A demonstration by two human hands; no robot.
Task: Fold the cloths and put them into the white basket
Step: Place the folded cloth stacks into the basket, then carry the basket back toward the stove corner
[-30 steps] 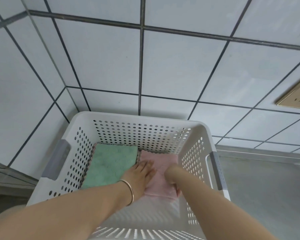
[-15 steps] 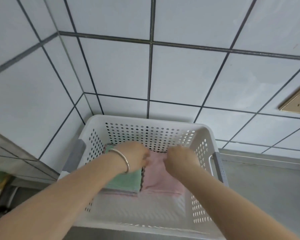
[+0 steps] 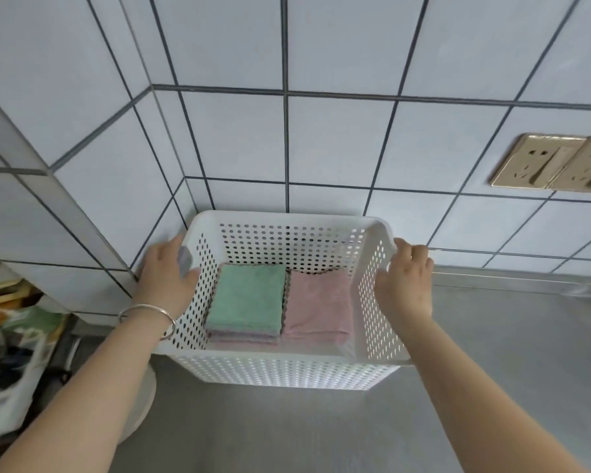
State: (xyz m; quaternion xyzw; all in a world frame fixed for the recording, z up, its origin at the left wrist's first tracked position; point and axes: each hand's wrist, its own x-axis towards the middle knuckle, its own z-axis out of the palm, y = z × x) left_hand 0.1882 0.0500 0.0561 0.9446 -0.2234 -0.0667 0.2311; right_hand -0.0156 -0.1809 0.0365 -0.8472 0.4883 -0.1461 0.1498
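Presently | white basket [image 3: 287, 367]: light, rigid, perforated | folded cloths [image 3: 280, 298]: soft, stacked inside | left hand [image 3: 166, 273], right hand [image 3: 405, 281]: each clasping a side handle

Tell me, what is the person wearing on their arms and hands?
Both forearms are bare, with no sleeves showing and no gloves. The left hand has a thin silver bangle round its wrist. The right hand and its wrist carry nothing. No rings can be made out on the fingers.
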